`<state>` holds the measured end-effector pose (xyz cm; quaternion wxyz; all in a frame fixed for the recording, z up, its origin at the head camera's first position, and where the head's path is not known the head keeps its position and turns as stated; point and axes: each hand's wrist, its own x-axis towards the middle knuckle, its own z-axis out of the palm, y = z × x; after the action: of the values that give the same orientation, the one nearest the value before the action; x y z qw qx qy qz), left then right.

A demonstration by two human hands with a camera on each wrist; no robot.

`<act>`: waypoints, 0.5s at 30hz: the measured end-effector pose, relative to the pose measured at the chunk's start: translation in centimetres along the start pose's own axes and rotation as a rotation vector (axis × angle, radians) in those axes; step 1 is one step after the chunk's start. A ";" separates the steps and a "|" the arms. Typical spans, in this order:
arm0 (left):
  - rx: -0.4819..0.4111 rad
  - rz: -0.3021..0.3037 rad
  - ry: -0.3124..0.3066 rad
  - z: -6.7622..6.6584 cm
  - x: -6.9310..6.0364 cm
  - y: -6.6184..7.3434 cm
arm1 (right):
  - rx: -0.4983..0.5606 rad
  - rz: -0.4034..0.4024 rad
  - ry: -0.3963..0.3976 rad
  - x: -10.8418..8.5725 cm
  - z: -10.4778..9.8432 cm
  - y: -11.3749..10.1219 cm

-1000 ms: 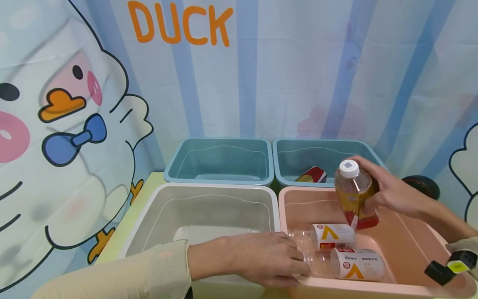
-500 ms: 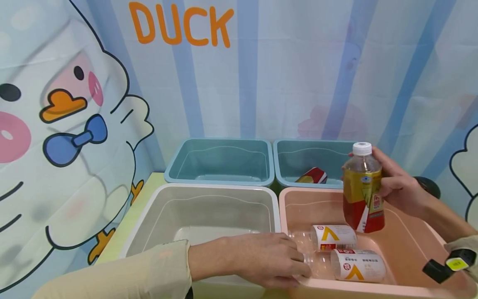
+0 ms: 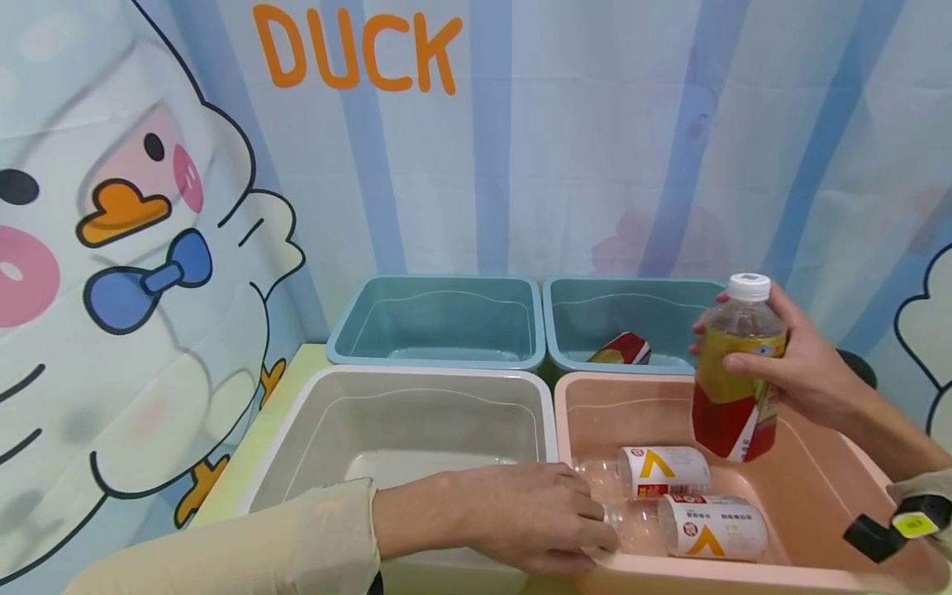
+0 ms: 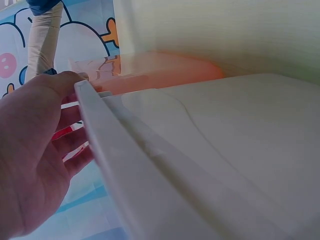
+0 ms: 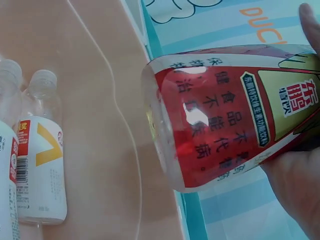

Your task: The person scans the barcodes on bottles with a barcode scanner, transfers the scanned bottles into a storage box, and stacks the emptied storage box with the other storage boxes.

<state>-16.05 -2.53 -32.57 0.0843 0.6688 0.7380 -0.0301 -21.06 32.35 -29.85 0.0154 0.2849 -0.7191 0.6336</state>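
Observation:
My right hand (image 3: 806,372) grips an upright plastic drink bottle (image 3: 736,413) with a white cap and a red and yellow label. It is above the pink bin (image 3: 825,479), and its base and label fill the middle of the right wrist view. Two clear bottles with white labels, a rear one (image 3: 669,471) and a front one (image 3: 714,526), lie in that bin. My left hand (image 3: 528,512) is at the adjoining corners of the pink and grey bins, beside the bottles' necks. In the left wrist view, its loosely extended fingers (image 4: 70,142) lie by the grey bin's rim (image 4: 115,155).
The grey bin (image 3: 439,376) stands left of the pink one. Behind them are two blue bins, a left one (image 3: 446,285) and a right one (image 3: 640,289); a red and yellow item (image 3: 625,349) lies in the right one. A duck-printed curtain (image 3: 595,149) hangs behind.
My right hand has moved the drink bottle up and to the right, tipping it from a tilt to upright and turning its label. The left hand has not moved.

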 end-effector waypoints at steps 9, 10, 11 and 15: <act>-0.001 -0.011 -0.002 0.0 0.0 0.0 | -0.107 -0.003 0.101 -0.1 -0.5 -0.7; -0.002 -0.012 -0.003 0.0 0.0 0.1 | -0.132 -0.004 0.117 -0.1 -0.6 -0.7; -0.002 -0.013 -0.003 0.0 0.0 0.1 | -0.153 -0.007 0.135 -0.1 -0.8 -0.7; 0.006 -0.014 -0.006 0.0 0.0 0.1 | -0.283 -0.022 0.200 -0.1 -1.4 -0.9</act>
<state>-16.00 -2.51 -32.56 0.0845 0.6639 0.7422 -0.0349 -21.05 33.65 -28.81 0.1336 0.2232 -0.7928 0.5512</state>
